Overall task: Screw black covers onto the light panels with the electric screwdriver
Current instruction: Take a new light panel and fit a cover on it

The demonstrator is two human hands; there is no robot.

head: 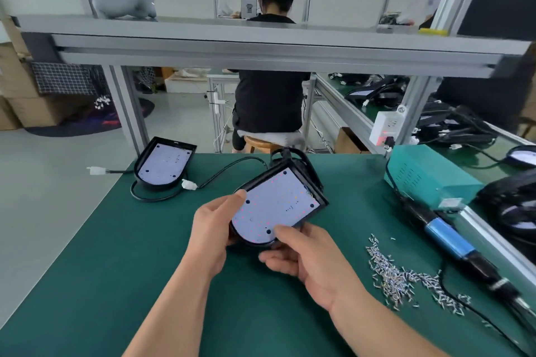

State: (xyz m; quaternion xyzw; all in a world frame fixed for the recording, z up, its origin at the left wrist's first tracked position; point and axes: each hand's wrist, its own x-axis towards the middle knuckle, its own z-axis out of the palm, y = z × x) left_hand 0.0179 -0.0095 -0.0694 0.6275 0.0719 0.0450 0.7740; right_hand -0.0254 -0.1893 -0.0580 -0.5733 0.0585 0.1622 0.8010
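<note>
**Desk:** Where's the panel right now?

**Me:** I've got the light panel (275, 206) up off the green mat (145, 269). It's tilted, white face toward the camera, with the rounded end nearest me. Both hands are on it.

**Desk:** How are you gripping?

**Me:** My left hand (213, 229) wraps the left edge, thumb on the white face, fingers curled underneath. My right hand (304, 258) pinches the rounded end, thumb on top and fingers curled below. I'd say a hold from two sides lets me turn it and check the face. The dark screw holes show plainly at this angle.

**Desk:** And the black cover?

**Me:** The black cover (314, 182) runs round the white board as a rim and wall. I can't tell from here whether it's fully seated. I see no screws in the holes, though they're small.

**Desk:** Tools?

**Me:** The electric screwdriver (452, 238) lies untouched on the right side of the mat, near the teal box (426, 174). The loose screws (397, 275) are heaped between it and my right hand, probably so that hand can reach them easily.

**Desk:** Anything else?

**Me:** A second panel (164, 164) lies flat and face up at the far left corner, well apart from my work. Its cable (229, 166) trails across the mat. I judge the held panel must go down flat next, to free one hand for the screwdriver.
</note>
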